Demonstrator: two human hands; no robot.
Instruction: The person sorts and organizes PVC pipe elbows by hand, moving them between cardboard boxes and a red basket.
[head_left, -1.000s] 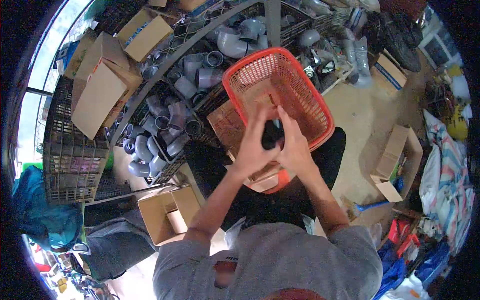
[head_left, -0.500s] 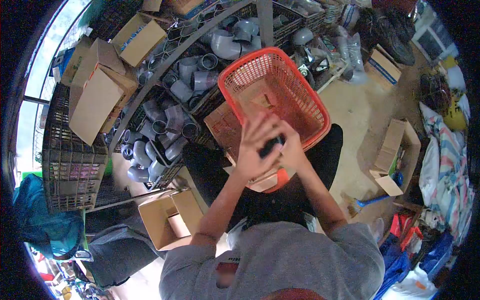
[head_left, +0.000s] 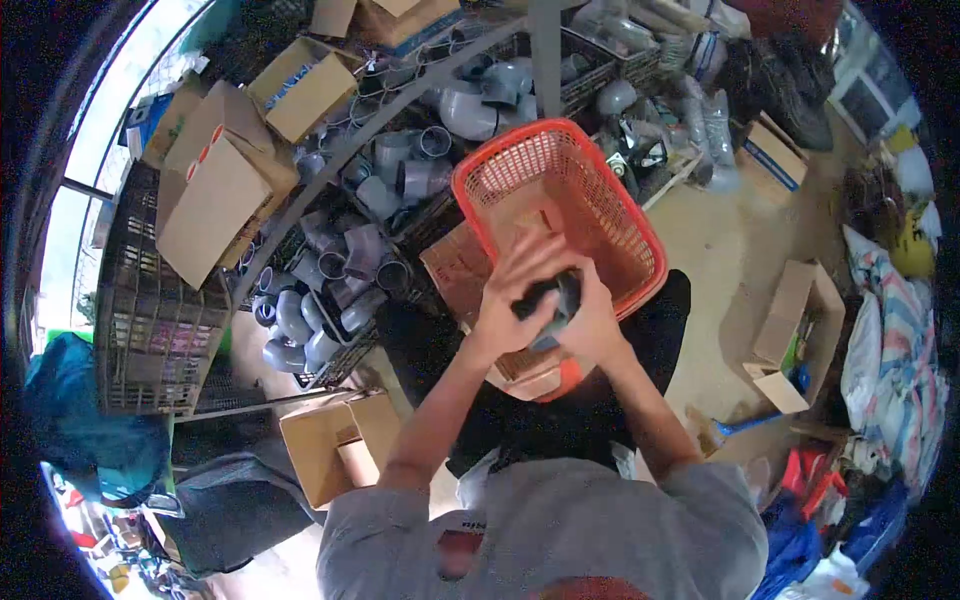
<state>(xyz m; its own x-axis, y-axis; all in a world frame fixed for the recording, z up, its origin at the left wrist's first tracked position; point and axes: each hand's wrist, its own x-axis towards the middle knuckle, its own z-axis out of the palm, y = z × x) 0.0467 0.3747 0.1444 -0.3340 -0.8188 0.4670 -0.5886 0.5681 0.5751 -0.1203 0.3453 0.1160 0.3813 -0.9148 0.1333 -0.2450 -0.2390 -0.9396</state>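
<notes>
In the head view, gripping a dark piece in the right hand, fingers curled round it, at the near-left edge of the red basket. Cupping the left hand over it, too blurred to tell whether gripping. Showing grey pipe fittings left of the basket.

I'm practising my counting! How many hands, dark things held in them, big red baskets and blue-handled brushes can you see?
Hands: 2, the left hand and right hand
Dark thing between them: 1 that I can make out
Big red basket: 1
Blue-handled brush: 1
Total: 5
</notes>
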